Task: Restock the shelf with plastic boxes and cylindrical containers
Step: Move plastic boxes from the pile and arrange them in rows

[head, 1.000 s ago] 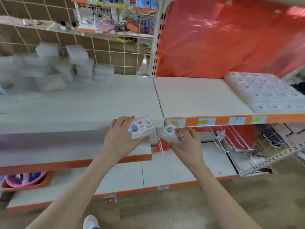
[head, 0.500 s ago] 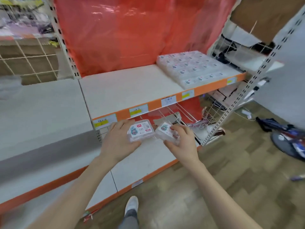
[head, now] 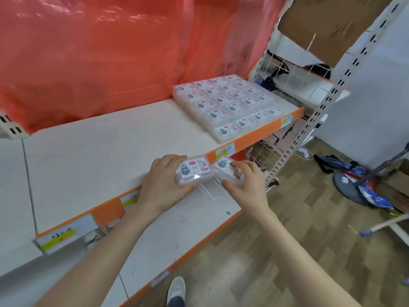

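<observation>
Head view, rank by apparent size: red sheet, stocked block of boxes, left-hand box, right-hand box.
1. red sheet
2. stocked block of boxes
3. left-hand box and right-hand box: unranked, they look alike; the right one is partly hidden.

Two hands show, the left hand [head: 162, 189] and the right hand [head: 246, 189], each holding one small clear plastic box with a printed label: the left box [head: 194, 172] and the right box [head: 226, 173], two held in all. The block of shelved boxes [head: 230, 103] shows roughly twenty labels on top, four across and five deep; blur keeps that count loose. The upper shelf's orange edge [head: 107, 215] carries four price tags [head: 224, 150], the lower shelf edge [head: 190, 253] one tag [head: 159, 278]. One white shoe [head: 176, 288].
</observation>
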`<state>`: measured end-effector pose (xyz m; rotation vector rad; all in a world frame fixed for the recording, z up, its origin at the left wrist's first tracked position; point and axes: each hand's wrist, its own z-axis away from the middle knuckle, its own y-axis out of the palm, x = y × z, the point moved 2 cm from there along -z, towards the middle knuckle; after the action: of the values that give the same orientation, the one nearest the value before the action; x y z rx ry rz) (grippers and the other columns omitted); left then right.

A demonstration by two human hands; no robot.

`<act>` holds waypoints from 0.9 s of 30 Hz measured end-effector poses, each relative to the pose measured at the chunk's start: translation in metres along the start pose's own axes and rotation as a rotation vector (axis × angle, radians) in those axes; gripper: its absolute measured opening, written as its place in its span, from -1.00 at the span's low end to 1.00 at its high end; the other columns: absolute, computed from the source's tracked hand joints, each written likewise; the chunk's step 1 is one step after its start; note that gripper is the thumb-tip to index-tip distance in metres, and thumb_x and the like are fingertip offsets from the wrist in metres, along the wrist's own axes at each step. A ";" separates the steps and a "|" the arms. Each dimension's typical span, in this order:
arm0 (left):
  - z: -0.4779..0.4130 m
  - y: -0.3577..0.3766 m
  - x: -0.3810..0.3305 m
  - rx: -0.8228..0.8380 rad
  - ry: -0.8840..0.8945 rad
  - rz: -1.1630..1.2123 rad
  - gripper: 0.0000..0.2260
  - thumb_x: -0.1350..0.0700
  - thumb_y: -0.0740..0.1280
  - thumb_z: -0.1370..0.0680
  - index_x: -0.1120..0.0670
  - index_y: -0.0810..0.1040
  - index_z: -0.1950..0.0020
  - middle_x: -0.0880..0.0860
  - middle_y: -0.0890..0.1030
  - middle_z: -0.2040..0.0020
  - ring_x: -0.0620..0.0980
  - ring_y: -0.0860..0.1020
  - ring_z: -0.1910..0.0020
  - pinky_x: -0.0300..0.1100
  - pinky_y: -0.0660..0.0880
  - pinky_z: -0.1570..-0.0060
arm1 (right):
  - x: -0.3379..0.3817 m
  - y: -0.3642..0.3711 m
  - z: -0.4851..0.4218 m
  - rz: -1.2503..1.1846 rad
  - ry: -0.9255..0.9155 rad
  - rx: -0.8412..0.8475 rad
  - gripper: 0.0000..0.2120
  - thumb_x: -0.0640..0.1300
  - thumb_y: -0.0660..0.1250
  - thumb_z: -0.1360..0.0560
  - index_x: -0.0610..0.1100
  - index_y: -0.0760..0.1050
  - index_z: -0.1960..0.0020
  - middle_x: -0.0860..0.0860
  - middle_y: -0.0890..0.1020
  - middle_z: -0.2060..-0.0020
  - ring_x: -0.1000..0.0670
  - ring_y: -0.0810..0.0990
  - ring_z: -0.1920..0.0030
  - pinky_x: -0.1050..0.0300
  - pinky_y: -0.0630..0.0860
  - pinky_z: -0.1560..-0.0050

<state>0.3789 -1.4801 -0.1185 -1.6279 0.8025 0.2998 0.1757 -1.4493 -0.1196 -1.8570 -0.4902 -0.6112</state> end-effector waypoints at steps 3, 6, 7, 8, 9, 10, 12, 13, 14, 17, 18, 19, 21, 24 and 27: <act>-0.035 0.005 -0.001 -0.021 0.020 0.007 -0.43 0.05 0.51 -0.31 0.11 0.47 -0.29 0.05 0.49 -0.23 0.09 0.40 -0.20 -0.38 0.14 -0.06 | -0.006 0.001 -0.034 -0.017 0.008 -0.016 -0.55 -0.19 0.46 -0.34 -0.19 0.50 -0.21 -0.09 0.46 -0.19 -0.08 0.36 -0.23 0.35 0.16 -0.12; -0.061 0.011 -0.001 -0.005 0.038 -0.011 -0.42 0.05 0.49 -0.31 0.09 0.46 -0.30 0.04 0.48 -0.24 0.08 0.40 -0.21 -0.36 0.15 -0.09 | -0.014 0.003 -0.060 -0.028 0.000 -0.040 -0.54 -0.18 0.48 -0.34 -0.18 0.49 -0.21 -0.09 0.47 -0.17 -0.06 0.36 -0.22 0.37 0.15 -0.10; -0.070 0.012 0.000 -0.001 0.045 -0.019 -0.42 0.05 0.50 -0.31 0.10 0.47 -0.30 0.05 0.48 -0.24 0.09 0.40 -0.21 -0.35 0.16 -0.11 | -0.017 0.004 -0.069 -0.029 -0.005 -0.056 -0.54 -0.19 0.48 -0.34 -0.19 0.50 -0.21 -0.09 0.47 -0.16 -0.07 0.36 -0.22 0.38 0.15 -0.09; -0.077 0.014 0.000 0.002 0.052 -0.025 -0.42 0.05 0.51 -0.31 0.12 0.47 -0.29 0.07 0.49 -0.23 0.10 0.41 -0.21 -0.34 0.16 -0.13 | -0.020 0.005 -0.076 -0.030 -0.006 -0.070 -0.55 -0.20 0.48 -0.34 -0.19 0.50 -0.20 -0.09 0.48 -0.15 -0.07 0.37 -0.22 0.38 0.15 -0.10; -0.085 0.015 0.000 0.005 0.053 -0.031 -0.42 0.05 0.51 -0.30 0.13 0.48 -0.29 0.08 0.50 -0.23 0.10 0.42 -0.21 -0.33 0.16 -0.14 | -0.023 0.005 -0.085 -0.033 -0.003 -0.083 -0.55 -0.21 0.48 -0.33 -0.20 0.50 -0.20 -0.10 0.48 -0.15 -0.08 0.38 -0.22 0.38 0.16 -0.10; -0.092 0.016 -0.001 0.005 0.052 -0.034 -0.42 0.05 0.51 -0.30 0.13 0.48 -0.28 0.08 0.50 -0.23 0.11 0.42 -0.20 -0.32 0.17 -0.14 | -0.026 0.005 -0.092 -0.036 0.004 -0.091 -0.55 -0.21 0.48 -0.33 -0.20 0.51 -0.20 -0.10 0.48 -0.14 -0.08 0.38 -0.21 0.38 0.16 -0.10; -0.103 0.018 -0.002 -0.001 0.045 -0.037 -0.42 0.05 0.51 -0.30 0.11 0.47 -0.29 0.06 0.49 -0.23 0.08 0.40 -0.21 -0.35 0.16 -0.14 | -0.033 0.005 -0.105 -0.047 0.009 -0.097 -0.55 -0.21 0.48 -0.33 -0.19 0.51 -0.20 -0.08 0.48 -0.14 -0.07 0.38 -0.21 0.40 0.16 -0.09; -0.108 0.019 -0.003 -0.003 0.042 -0.037 -0.42 0.04 0.50 -0.31 0.10 0.46 -0.30 0.05 0.48 -0.24 0.06 0.39 -0.22 -0.37 0.14 -0.14 | -0.036 0.005 -0.111 -0.050 0.006 -0.098 -0.55 -0.22 0.48 -0.33 -0.19 0.51 -0.19 -0.07 0.48 -0.14 -0.07 0.39 -0.21 0.40 0.15 -0.08; -0.113 0.020 -0.004 -0.005 0.037 -0.036 -0.42 0.04 0.50 -0.31 0.08 0.46 -0.30 0.03 0.47 -0.25 0.05 0.38 -0.23 -0.40 0.13 -0.13 | -0.039 0.005 -0.118 -0.054 0.001 -0.099 -0.56 -0.22 0.47 -0.32 -0.19 0.51 -0.19 -0.06 0.48 -0.14 -0.07 0.39 -0.21 0.40 0.15 -0.08; -0.129 0.024 -0.010 -0.027 0.030 -0.028 -0.41 0.03 0.51 -0.32 0.07 0.45 -0.31 0.01 0.46 -0.26 0.02 0.36 -0.24 -0.46 0.09 -0.09 | -0.051 0.002 -0.139 -0.096 -0.005 -0.120 -0.57 -0.24 0.47 -0.33 -0.19 0.51 -0.19 -0.07 0.49 -0.13 -0.05 0.39 -0.20 0.40 0.16 -0.09; -0.133 0.026 -0.013 -0.037 0.030 -0.027 -0.42 0.03 0.51 -0.31 0.07 0.45 -0.30 0.01 0.47 -0.25 0.02 0.37 -0.24 -0.47 0.08 -0.08 | -0.055 0.000 -0.146 -0.111 -0.008 -0.144 -0.57 -0.24 0.47 -0.32 -0.19 0.51 -0.18 -0.07 0.50 -0.12 -0.03 0.39 -0.18 0.40 0.16 -0.08; -0.138 0.030 -0.017 -0.045 0.028 -0.029 -0.42 0.03 0.51 -0.31 0.07 0.46 -0.29 0.00 0.47 -0.25 0.02 0.37 -0.24 -0.48 0.08 -0.08 | -0.060 -0.002 -0.153 -0.128 -0.016 -0.175 -0.58 -0.24 0.47 -0.32 -0.19 0.52 -0.17 -0.07 0.50 -0.11 0.00 0.39 -0.15 0.40 0.17 -0.07; -0.146 0.036 -0.027 -0.066 0.026 -0.033 -0.43 0.03 0.52 -0.30 0.05 0.47 -0.28 -0.01 0.48 -0.23 0.02 0.38 -0.22 -0.47 0.11 -0.05 | -0.071 -0.007 -0.167 -0.165 -0.032 -0.217 -0.59 -0.21 0.47 -0.32 -0.20 0.52 -0.15 -0.06 0.49 -0.07 0.01 0.38 -0.12 0.38 0.18 -0.07; -0.163 0.051 -0.045 -0.125 0.015 -0.054 -0.42 0.01 0.53 -0.30 0.06 0.49 -0.28 0.00 0.49 -0.24 0.03 0.39 -0.23 -0.44 0.12 -0.08 | -0.092 -0.016 -0.195 -0.211 -0.064 -0.203 -0.59 -0.25 0.49 -0.31 -0.21 0.51 -0.14 0.00 0.45 -0.05 0.01 0.40 -0.11 0.33 0.23 -0.09; -0.180 0.065 -0.064 -0.147 -0.017 -0.094 -0.40 0.01 0.53 -0.29 0.09 0.48 -0.29 0.04 0.50 -0.24 0.06 0.39 -0.24 -0.42 0.11 -0.14 | -0.110 -0.025 -0.222 -0.228 -0.123 -0.156 -0.59 -0.28 0.49 -0.30 -0.21 0.51 -0.13 -0.01 0.46 -0.04 0.02 0.39 -0.09 0.38 0.22 -0.08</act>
<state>0.2476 -1.6308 -0.0883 -1.7928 0.7026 0.3113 0.0345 -1.6543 -0.1037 -2.0104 -0.7616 -0.7057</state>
